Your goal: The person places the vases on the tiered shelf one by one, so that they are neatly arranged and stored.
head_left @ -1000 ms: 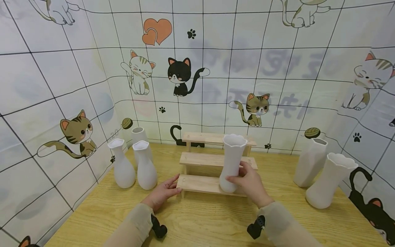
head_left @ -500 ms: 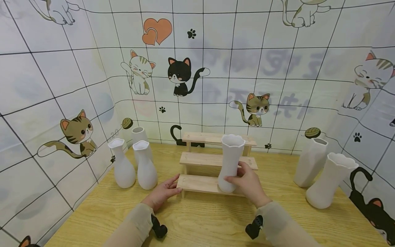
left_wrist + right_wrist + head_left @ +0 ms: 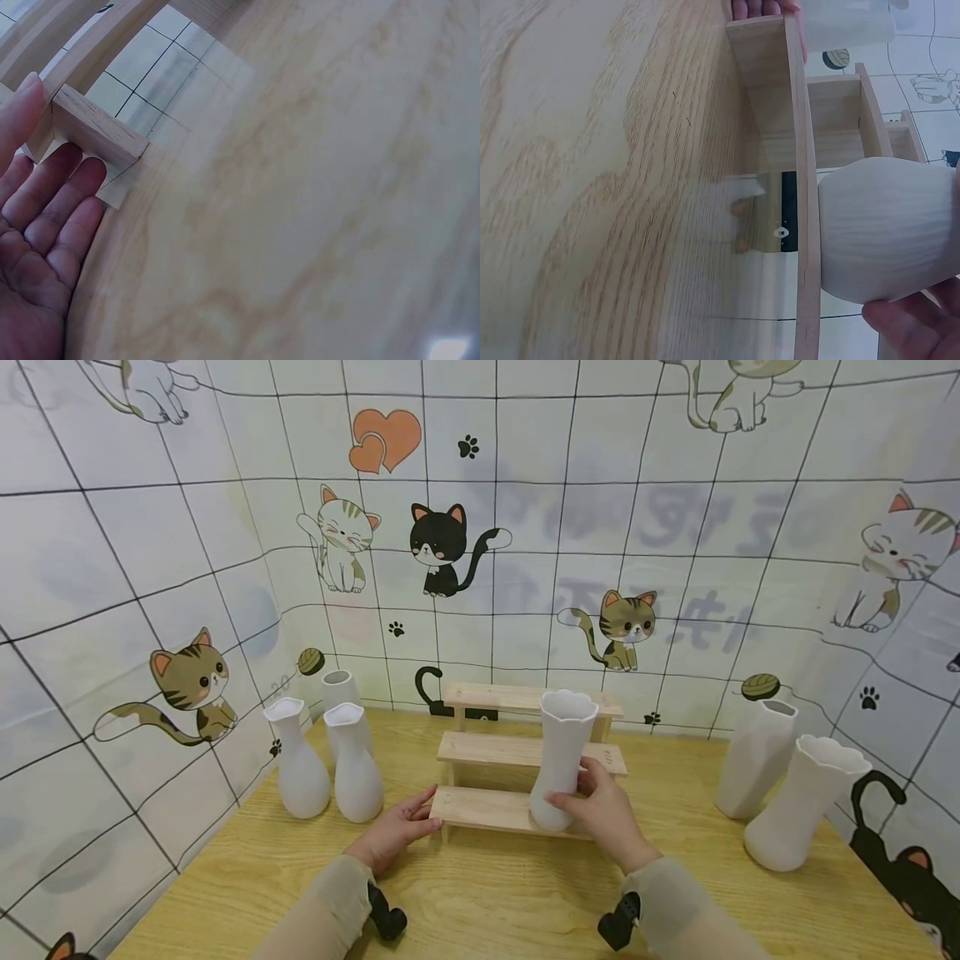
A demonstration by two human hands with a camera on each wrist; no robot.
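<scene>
My right hand point(image 3: 611, 814) holds a white vase point(image 3: 562, 752) with a scalloped rim, thumb in front and fingers at its right side. The vase stands nearly upright, its rounded base on the lowest step of a three-tier wooden stand point(image 3: 480, 810). In the right wrist view, the vase base point(image 3: 885, 232) meets the board's upper face. At the left end of that same step, my left hand point(image 3: 393, 831) grips the board, thumb over the top and fingers below. The left wrist view shows those curled fingers point(image 3: 67, 195) against the stand's end point(image 3: 97, 131).
Left of the stand are three white vases, one being a narrow-necked vase point(image 3: 300, 768), on the wood-grain table point(image 3: 495, 902). On the right stand an angular white vase point(image 3: 753, 760) and a second scalloped vase point(image 3: 798, 810). A cat-patterned wall covering point(image 3: 517, 527) encloses the table.
My right hand has shifted the scalloped vase slightly left along the lowest step. My left hand stays on the stand's end. The head view has tipped very slightly.
</scene>
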